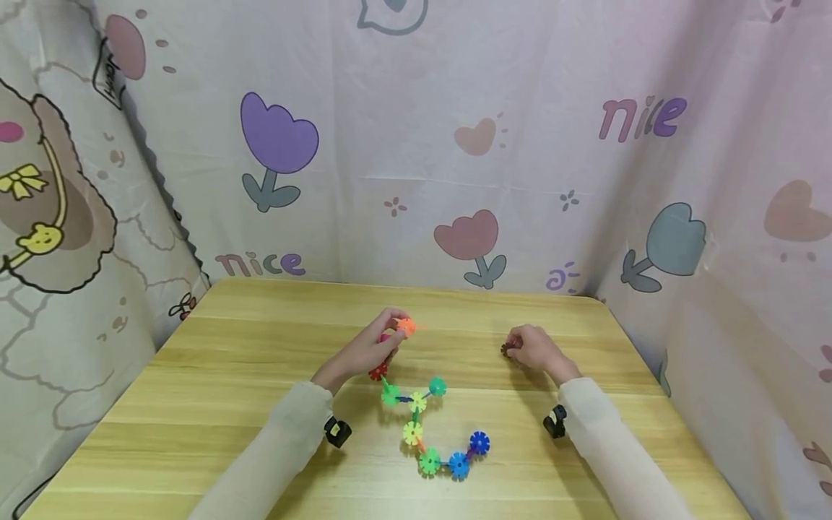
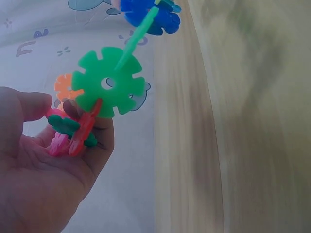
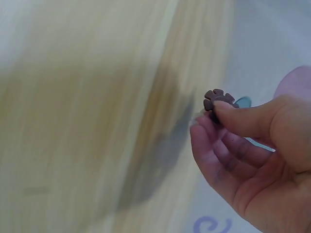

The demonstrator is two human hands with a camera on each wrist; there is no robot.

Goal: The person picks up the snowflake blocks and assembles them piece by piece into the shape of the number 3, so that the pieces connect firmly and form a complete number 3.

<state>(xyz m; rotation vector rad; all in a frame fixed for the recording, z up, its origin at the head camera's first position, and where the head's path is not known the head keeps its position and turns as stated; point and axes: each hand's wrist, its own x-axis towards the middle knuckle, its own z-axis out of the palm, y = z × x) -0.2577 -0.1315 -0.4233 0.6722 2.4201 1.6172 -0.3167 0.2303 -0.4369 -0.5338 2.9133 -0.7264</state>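
My left hand (image 1: pixel 372 349) grips one end of a chain of notched plastic discs. An orange disc (image 1: pixel 406 327) shows at its fingertips, and a red disc (image 1: pixel 378 372) sits just below the hand. In the left wrist view, pink, dark green and red discs lie between thumb and fingers, joined to a bright green disc (image 2: pixel 108 82). From there the chain (image 1: pixel 412 432) winds toward the front through green and yellow discs to blue ones (image 1: pixel 458 465). At the right, my right hand (image 1: pixel 536 349) pinches a single brown disc (image 3: pixel 218 99) between thumb and forefinger, apart from the chain.
Both hands are over a light wooden table (image 1: pixel 260 325). A printed curtain (image 1: pixel 390 144) hangs behind the table's back edge and along both sides. Small black wrist cameras (image 1: pixel 337 432) are strapped below the sleeves.
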